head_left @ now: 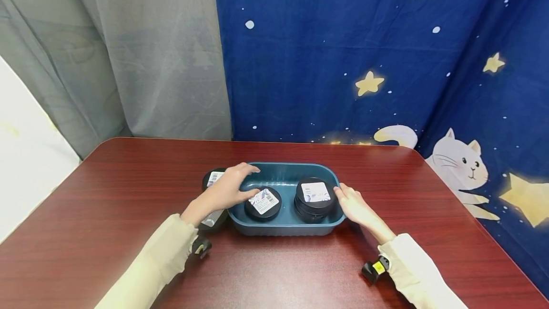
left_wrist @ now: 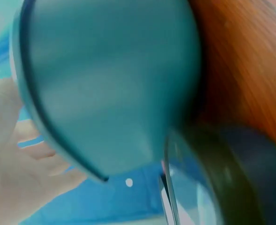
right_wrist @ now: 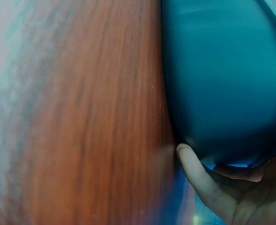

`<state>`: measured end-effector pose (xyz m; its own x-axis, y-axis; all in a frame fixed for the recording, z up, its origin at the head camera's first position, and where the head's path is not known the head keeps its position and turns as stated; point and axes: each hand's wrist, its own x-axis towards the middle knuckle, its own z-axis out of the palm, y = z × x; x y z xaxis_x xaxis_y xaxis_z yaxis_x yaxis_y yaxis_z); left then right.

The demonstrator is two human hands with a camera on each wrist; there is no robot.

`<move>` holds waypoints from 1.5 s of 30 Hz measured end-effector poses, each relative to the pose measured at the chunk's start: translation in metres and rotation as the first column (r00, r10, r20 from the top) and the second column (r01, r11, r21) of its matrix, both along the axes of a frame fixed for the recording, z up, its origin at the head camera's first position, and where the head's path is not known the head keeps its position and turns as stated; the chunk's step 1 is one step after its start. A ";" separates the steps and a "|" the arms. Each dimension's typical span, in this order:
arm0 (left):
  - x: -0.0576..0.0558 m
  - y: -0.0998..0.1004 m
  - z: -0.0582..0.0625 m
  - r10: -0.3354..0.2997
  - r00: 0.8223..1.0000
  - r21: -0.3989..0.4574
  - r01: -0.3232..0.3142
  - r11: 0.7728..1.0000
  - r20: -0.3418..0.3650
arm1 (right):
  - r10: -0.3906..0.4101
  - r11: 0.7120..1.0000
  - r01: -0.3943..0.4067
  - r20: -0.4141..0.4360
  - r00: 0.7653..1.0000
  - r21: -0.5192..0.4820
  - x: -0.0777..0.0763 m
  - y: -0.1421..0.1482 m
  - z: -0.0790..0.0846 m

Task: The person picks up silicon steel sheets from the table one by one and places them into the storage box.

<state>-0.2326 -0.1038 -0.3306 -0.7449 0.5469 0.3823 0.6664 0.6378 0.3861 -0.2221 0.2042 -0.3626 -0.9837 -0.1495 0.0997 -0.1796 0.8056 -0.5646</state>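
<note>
A blue-green plastic tub [head_left: 286,230] sits on the table. My left hand [head_left: 229,187] reaches across the tub's left rim with fingers spread and nothing in its grasp. Close by its thumb, a black-lidded round jar [head_left: 262,204] with a white label lies inside the tub. Toward the right inside stands another black-lidded jar [head_left: 315,197], apparently stacked. My right hand [head_left: 356,206] holds the tub's right end at the rim; the right wrist view shows a finger [right_wrist: 196,173] against the outer wall. Left of the tub, a labelled jar [head_left: 216,178] is partly hidden by my left hand.
Another black-and-clear jar [head_left: 213,221] stands outside the tub's left end, below my left wrist. The reddish wooden table [head_left: 128,180] ends at a blue star-patterned curtain [head_left: 300,61] and a grey curtain [head_left: 163,61]. A black wrist camera [head_left: 374,271] hangs beneath my right sleeve.
</note>
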 end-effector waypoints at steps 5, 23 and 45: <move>0.000 -0.019 0.002 0.070 0.995 0.136 -0.060 0.989 -0.069 | 0.001 1.000 -0.001 0.012 1.000 0.001 0.001 0.000 0.000; 0.015 -0.088 -0.020 0.217 0.959 -0.014 -0.218 0.976 0.182 | 0.003 1.000 -0.003 -0.006 1.000 0.002 -0.002 -0.001 0.000; 0.032 -0.084 -0.028 0.248 0.911 -0.307 -0.145 0.941 0.329 | -0.009 1.000 0.009 0.007 1.000 0.007 -0.001 0.000 0.001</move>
